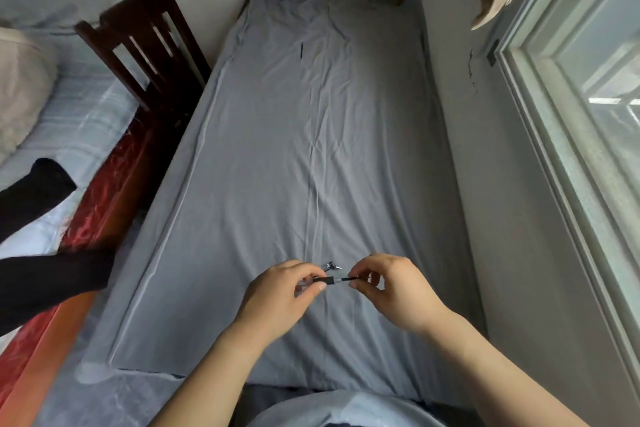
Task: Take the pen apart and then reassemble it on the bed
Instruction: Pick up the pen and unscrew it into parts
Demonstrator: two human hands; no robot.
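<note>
Head view: over the near end of the bed (311,135), the left hand (277,298) and right hand (391,288) each pinch one end of the black pen (334,280) between thumb and fingertips, holding it level just above the grey sheet. A small metal part (331,266) lies on the sheet just beyond the pen.

No readable text, label, brand or number shows anywhere in view.

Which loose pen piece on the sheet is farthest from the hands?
The thin black rod lying alone far up the grey bed sheet; the small metallic pieces lie just beyond the hands.
</note>
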